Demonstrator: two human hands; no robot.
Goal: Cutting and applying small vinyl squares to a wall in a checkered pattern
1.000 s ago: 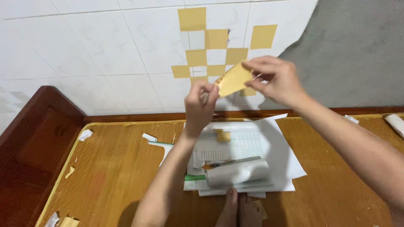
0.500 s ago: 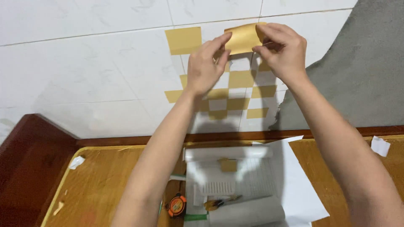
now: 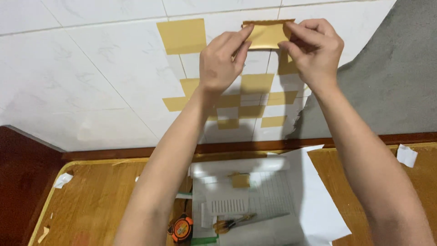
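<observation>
Fingers (image 3: 237,38) of your left hand (image 3: 221,64) pinch the left end of the gold square (image 3: 267,35), and those of your right hand (image 3: 314,48) pinch its right end, so both hands are closed on the one piece. You hold it flat against the white tiled wall (image 3: 91,82), its long axis running level from side to side, with its top edge curling a little. It sits just right of the large gold patch (image 3: 182,36) already on the wall, apart from it by a strip of bare tile, and above the checkered patches (image 3: 255,102) lower down. Neither hand is nearer; each has one end. Far below the patch, on the bench (image 3: 100,200), lie white sheets (image 3: 314,200), an orange tape measure (image 3: 182,228) and scissors (image 3: 230,224).
</observation>
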